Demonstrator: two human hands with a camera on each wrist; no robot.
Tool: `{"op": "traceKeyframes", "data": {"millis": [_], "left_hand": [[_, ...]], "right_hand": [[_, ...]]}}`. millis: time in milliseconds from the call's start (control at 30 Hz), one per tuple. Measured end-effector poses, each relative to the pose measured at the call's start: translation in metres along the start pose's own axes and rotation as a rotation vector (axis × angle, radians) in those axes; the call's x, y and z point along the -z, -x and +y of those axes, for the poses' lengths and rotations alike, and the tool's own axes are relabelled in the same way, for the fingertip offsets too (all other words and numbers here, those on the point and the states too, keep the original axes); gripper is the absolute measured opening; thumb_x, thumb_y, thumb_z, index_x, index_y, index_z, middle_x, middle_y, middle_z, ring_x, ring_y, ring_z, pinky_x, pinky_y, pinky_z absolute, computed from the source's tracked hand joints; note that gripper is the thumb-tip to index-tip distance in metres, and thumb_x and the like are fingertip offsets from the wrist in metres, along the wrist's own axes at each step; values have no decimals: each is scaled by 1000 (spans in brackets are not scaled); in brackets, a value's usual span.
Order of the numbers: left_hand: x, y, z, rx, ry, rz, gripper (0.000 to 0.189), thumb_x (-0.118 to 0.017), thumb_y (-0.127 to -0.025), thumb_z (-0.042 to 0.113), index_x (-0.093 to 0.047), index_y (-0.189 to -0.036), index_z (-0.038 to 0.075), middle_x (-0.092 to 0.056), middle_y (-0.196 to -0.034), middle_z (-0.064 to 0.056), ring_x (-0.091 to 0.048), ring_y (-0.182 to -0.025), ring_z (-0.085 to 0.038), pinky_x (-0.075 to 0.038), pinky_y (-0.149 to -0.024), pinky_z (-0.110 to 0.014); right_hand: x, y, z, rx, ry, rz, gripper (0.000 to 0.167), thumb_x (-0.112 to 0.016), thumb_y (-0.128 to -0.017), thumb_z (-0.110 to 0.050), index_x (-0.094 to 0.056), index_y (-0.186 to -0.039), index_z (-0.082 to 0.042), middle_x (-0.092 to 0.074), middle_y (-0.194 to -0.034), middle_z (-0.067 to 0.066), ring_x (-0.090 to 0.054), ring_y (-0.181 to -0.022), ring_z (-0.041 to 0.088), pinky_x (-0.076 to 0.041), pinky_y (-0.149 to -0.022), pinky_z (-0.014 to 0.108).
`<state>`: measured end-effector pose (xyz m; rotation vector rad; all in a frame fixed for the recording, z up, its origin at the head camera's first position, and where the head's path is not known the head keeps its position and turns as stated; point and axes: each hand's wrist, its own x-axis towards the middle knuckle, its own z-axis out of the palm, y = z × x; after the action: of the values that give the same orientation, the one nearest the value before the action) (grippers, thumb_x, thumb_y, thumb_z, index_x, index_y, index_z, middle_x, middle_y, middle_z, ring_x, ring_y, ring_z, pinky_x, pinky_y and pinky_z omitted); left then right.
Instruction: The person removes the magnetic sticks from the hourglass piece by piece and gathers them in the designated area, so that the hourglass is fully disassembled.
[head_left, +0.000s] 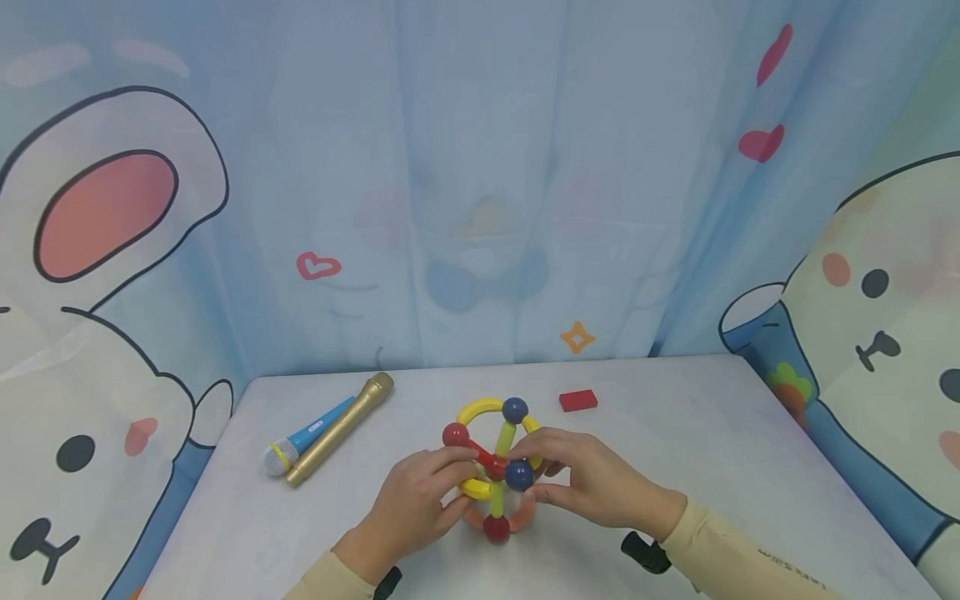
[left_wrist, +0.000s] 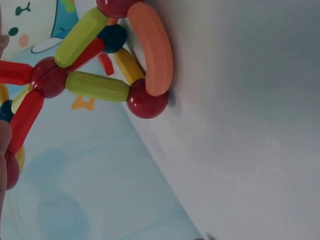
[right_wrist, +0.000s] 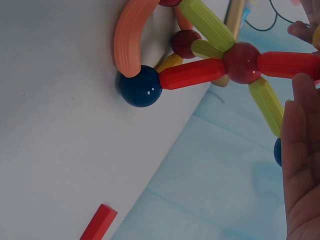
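Between the two hands stands a ball-and-stick construction toy [head_left: 498,510], with red and dark blue balls joined by straight red and green sticks. Curved orange sticks [left_wrist: 155,47] join balls at its base, resting on the table; curved yellow sticks [head_left: 480,407] sit higher up. My left hand [head_left: 422,493] grips the toy's near left side, its fingers by a red stick and a yellow curve. With thumb and fingers around the blue ball [head_left: 519,475] and a yellow curve, my right hand [head_left: 596,477] holds the other side. Fingers partly hide these upper joints.
A gold stick [head_left: 341,429] and a blue toy microphone [head_left: 307,437] lie side by side on the left of the white table [head_left: 675,417]. Behind the toy, to the right, is a red block [head_left: 578,401]. A printed curtain [head_left: 480,167] hangs behind the table.
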<state>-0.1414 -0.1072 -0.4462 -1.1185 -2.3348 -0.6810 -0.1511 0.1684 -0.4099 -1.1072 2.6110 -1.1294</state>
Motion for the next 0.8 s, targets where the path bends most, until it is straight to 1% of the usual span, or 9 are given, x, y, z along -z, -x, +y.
{"op": "traceKeyframes", "data": {"millis": [67, 133, 267, 333, 467, 533, 600, 667, 800], "left_hand": [[2, 4, 0, 26, 29, -4, 25, -83, -81, 22, -72, -103, 18, -69, -112, 7, -65, -93, -5, -52, -80, -17], [3, 10, -1, 65, 73, -13, 23, -83, -82, 25, -72, -102, 20, -68, -109, 10, -64, -92, -4, -53, -81, -19], [9, 26, -6, 173, 137, -68, 23, -82, -84, 31, -70, -102, 22, -66, -107, 14, -63, -92, -2, -55, -84, -25], [11, 34, -10, 229, 136, -124, 23, -80, -86, 32, -69, -104, 22, -64, -109, 13, -62, -92, -3, -56, -85, -28], [16, 49, -22, 356, 110, -275, 25, -77, -88, 34, -70, -109, 21, -61, -116, 10, -61, -97, -6, -55, -89, -34], [18, 57, -30, 420, 102, -341, 27, -77, -87, 33, -71, -111, 21, -60, -119, 8, -61, -100, -10, -55, -91, -37], [19, 65, -39, 468, 98, -384, 29, -79, -86, 32, -72, -111, 20, -61, -121, 5, -62, -103, -14, -54, -92, -41], [20, 74, -47, 489, 81, -408, 28, -81, -84, 28, -74, -110, 20, -61, -123, 3, -62, -107, -18, -53, -93, -44], [21, 90, -58, 489, 28, -439, 27, -84, -80, 23, -75, -105, 20, -61, -127, -3, -62, -113, -25, -52, -94, -46]], "right_hand": [[0, 0, 0, 0, -2, -2, 50, -72, -85, -47, -65, -126, -20, -63, -117, -18, -62, -101, 5, -57, -81, 31], [0, 0, 0, -7, -3, -6, 50, -72, -85, -48, -65, -127, -20, -63, -118, -18, -62, -102, 5, -57, -82, 29], [0, 0, -1, -24, 4, -11, 50, -73, -85, -47, -65, -127, -21, -63, -118, -18, -62, -102, 5, -56, -82, 26], [0, 0, -1, -28, 12, -11, 48, -76, -85, -42, -65, -127, -21, -63, -118, -18, -61, -103, 5, -56, -82, 25], [0, 0, -2, -25, 14, -6, 45, -81, -85, -26, -65, -127, -20, -63, -118, -17, -62, -102, 5, -56, -81, 27], [0, 0, -2, -25, 9, -6, 45, -82, -84, -23, -65, -126, -19, -63, -118, -17, -62, -102, 5, -56, -81, 26], [0, 1, -2, -24, 4, -8, 45, -82, -84, -23, -65, -126, -19, -63, -118, -17, -62, -102, 5, -56, -82, 25], [0, 1, -2, -23, 1, -8, 46, -82, -84, -24, -65, -126, -19, -63, -119, -17, -62, -102, 5, -56, -82, 25], [-1, 1, -1, -17, -8, -5, 46, -82, -84, -21, -65, -127, -19, -63, -119, -17, -62, -102, 5, -57, -82, 30]]}}
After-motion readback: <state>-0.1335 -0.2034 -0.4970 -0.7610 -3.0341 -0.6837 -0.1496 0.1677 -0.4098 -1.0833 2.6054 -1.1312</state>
